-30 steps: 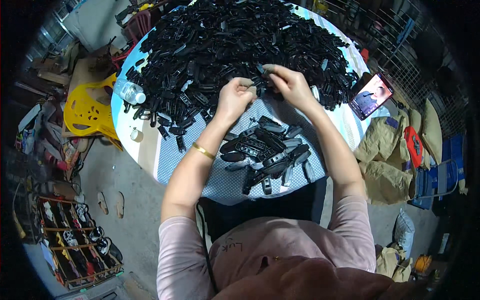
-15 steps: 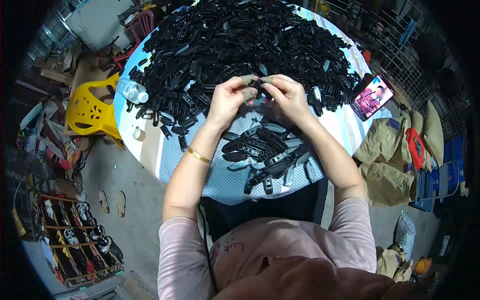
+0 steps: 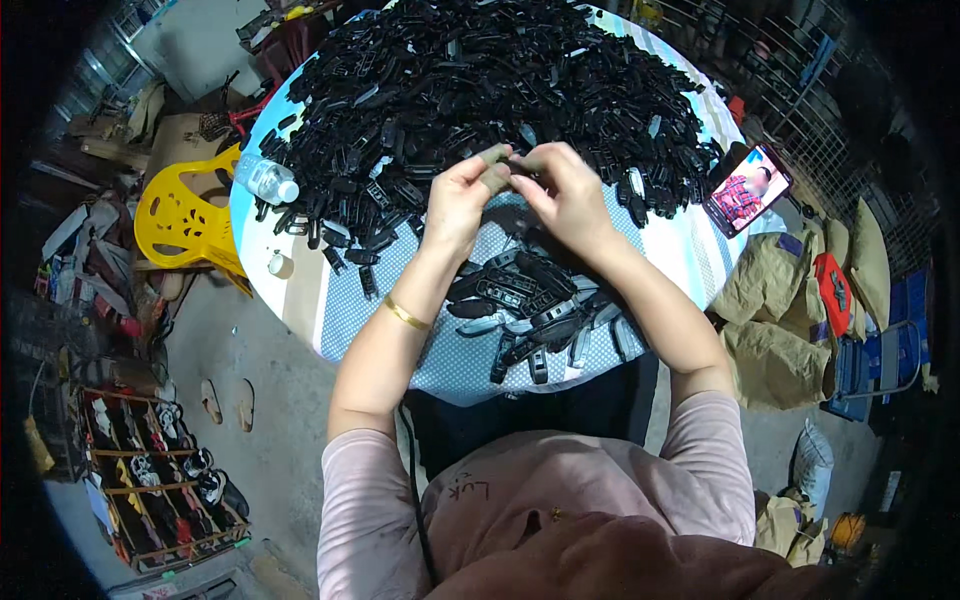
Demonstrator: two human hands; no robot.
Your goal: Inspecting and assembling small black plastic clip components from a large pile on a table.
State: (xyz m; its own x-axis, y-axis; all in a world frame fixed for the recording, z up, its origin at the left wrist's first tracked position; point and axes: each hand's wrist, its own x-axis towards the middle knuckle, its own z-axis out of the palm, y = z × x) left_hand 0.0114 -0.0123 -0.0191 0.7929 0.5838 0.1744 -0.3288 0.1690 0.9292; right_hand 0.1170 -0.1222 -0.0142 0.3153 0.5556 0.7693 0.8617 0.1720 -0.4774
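My left hand (image 3: 460, 198) and my right hand (image 3: 567, 196) meet fingertip to fingertip above the table. Both are closed in a pinch on a small black plastic part (image 3: 514, 165), mostly hidden by the fingers. Tan-green covers wrap some of the left fingertips. Just beyond my hands spreads a large heap of black plastic pieces (image 3: 440, 90), long and narrow, a few of them grey. Between my forearms lies a smaller pile of similar black and grey pieces (image 3: 540, 305), close to the near table edge.
The round table (image 3: 300, 310) has a patterned cloth. On its left are a clear plastic bottle (image 3: 266, 180) and a small white cap (image 3: 276, 263). A phone (image 3: 748, 192) leans at the right. Around it stand a yellow chair (image 3: 185, 215), brown sacks (image 3: 775, 362) and a shoe rack (image 3: 160, 480).
My right hand has shifted slightly left and turned, bringing its fingertips closer to my left hand's. The piles look the same.
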